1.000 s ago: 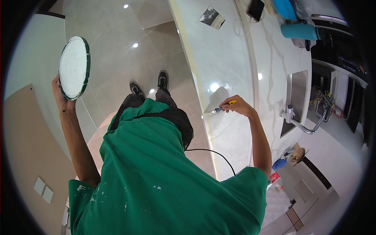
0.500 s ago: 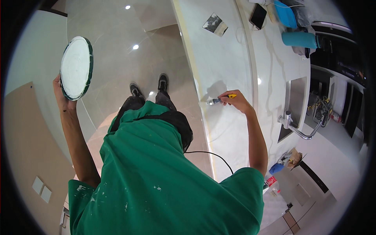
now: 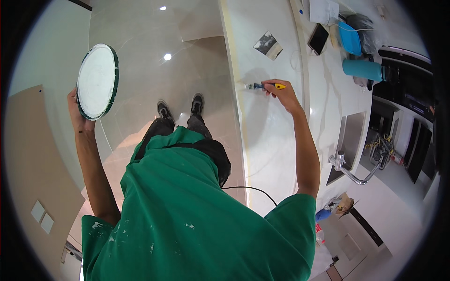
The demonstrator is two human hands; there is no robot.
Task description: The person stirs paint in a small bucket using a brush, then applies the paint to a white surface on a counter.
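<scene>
Count of visible items: 2 hands, the left hand (image 3: 77, 114) and the right hand (image 3: 280, 91). 1 round white-filled tray (image 3: 97, 80) with a green rim. 1 yellow-handled putty knife (image 3: 262, 86). 1 wide scraper blade (image 3: 268, 45) on the bench (image 3: 276, 136). 1 phone (image 3: 318, 39). 1 teal bottle (image 3: 363, 70). 1 faucet (image 3: 351, 171). 2 shoes (image 3: 180, 108).
</scene>
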